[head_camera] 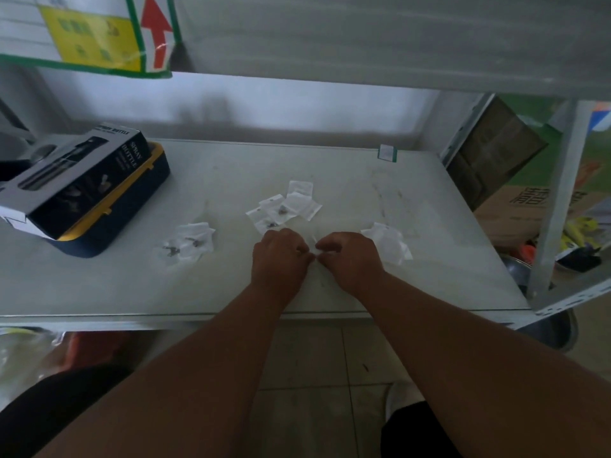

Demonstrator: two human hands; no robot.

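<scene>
My left hand (279,259) and my right hand (348,259) meet at the middle of the white shelf board (330,166), fingers curled. Between their fingertips both pinch a small clear plastic bag (314,251), mostly hidden by the fingers. Just beyond the hands lies a pile of small clear bags (286,206), some with small dark metal parts inside. A second pile with metal parts (188,242) lies to the left. A third pile of bags (386,242) lies right beside my right hand.
A black "spray bottle" box (79,180) rests on a blue and yellow case (109,226) at the shelf's left. A metal upright (558,200) stands at the right, with cardboard boxes (515,209) beyond. An upper shelf hangs overhead.
</scene>
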